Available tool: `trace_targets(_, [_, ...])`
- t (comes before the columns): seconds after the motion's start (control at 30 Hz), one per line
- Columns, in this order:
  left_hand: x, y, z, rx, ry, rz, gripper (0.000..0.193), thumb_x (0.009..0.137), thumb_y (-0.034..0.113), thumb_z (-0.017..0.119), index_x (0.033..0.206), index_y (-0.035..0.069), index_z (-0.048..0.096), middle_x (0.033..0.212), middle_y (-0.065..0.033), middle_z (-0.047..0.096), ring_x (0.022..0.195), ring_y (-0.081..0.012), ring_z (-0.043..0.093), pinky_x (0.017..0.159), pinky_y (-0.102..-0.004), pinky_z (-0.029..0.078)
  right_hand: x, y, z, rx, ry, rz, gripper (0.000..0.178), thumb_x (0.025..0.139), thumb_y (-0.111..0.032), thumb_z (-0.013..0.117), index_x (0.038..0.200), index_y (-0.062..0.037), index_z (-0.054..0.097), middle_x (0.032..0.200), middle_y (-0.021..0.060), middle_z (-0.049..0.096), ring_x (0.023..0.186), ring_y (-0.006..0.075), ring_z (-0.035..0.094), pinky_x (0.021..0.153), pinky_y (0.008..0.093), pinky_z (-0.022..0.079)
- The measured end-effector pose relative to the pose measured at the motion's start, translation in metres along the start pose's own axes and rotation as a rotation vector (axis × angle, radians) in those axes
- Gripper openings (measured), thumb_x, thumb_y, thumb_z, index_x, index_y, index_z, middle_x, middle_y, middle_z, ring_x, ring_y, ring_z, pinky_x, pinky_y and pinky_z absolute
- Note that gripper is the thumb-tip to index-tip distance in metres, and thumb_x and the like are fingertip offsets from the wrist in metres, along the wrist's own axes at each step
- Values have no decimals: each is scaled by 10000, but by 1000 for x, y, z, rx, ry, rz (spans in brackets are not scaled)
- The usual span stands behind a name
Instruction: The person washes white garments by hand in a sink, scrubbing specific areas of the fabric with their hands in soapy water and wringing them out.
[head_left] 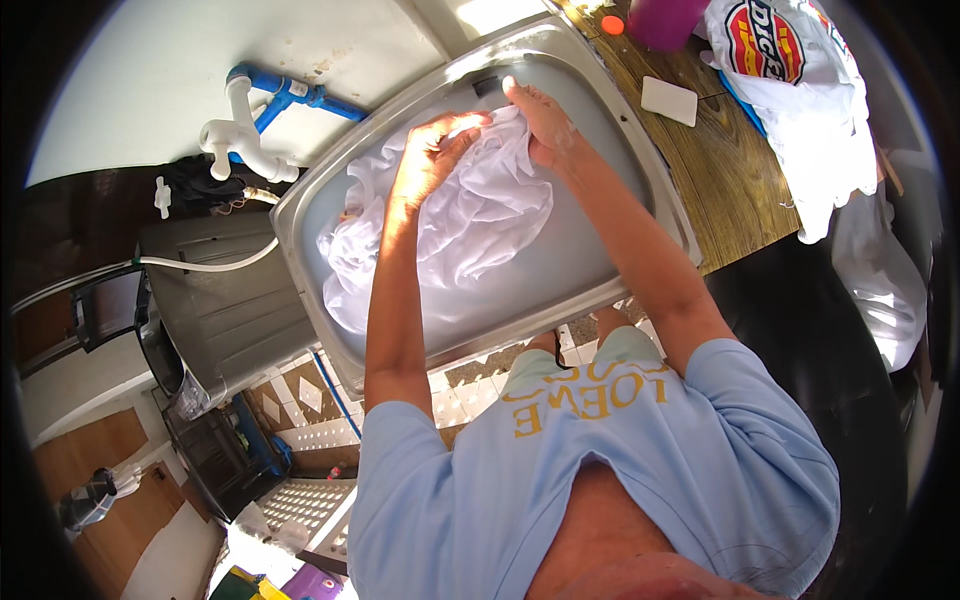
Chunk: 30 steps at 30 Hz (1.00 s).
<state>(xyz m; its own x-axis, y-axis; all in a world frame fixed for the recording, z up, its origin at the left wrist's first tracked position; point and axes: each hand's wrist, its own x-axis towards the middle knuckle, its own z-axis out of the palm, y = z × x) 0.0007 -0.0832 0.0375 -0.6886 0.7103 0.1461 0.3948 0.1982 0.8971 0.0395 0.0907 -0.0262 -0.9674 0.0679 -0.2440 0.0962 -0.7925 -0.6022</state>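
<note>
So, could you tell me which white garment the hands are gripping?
The plain white cloth in the sink, held by both hands; the printed white shirt lies untouched on the wooden counter.

Sunlit white wall (150,70) with blue and white plastic pipes (262,105). Brown wood-grain bench (725,170) on the right. Patterned brown-and-white tiled floor (300,400) below; grey ribbed bin (225,310) left.

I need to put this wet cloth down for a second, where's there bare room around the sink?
Bare wood shows on the wooden counter between the sink rim and the white soap bar. Farther right is crowded with heaped white clothes. Inside the sink, both hands grip the white cloth; the basin's lower right is free.
</note>
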Motion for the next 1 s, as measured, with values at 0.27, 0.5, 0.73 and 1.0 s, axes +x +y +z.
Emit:
trace_targets(0.27, [7,-10,11,-74,51,-112,84,857,57,622,939,42,628,860,12,627,765,-54,539,699,-203,447,-20,-37,3,-60,-7,53,267,875,-288,615,843,-57,483,791,82,588,701,169,600,634,339,537])
trace_targets(0.5, [21,-7,32,-232,104,-90,106,851,24,616,950,53,642,890,22,606,731,-31,495,635,-172,404,-11,-34,-20,12,12,40,277,879,-310,608,811,-74,480,767,47,553,674,141,569,617,330,524])
trace_targets(0.73, [28,1,37,-40,29,33,124,817,-23,606,920,26,656,876,-42,614,734,-100,545,657,-220,450,-5,-27,-24,-19,102,114,297,895,-323,578,838,-46,488,804,56,544,700,149,549,631,332,509])
trace_targets(1.0, [28,-11,27,60,85,70,73,820,19,627,887,45,641,921,-49,561,843,-143,535,731,-239,436,14,-12,-39,100,-1,255,436,907,-346,537,1106,37,483,1043,157,571,882,252,609,769,413,519])
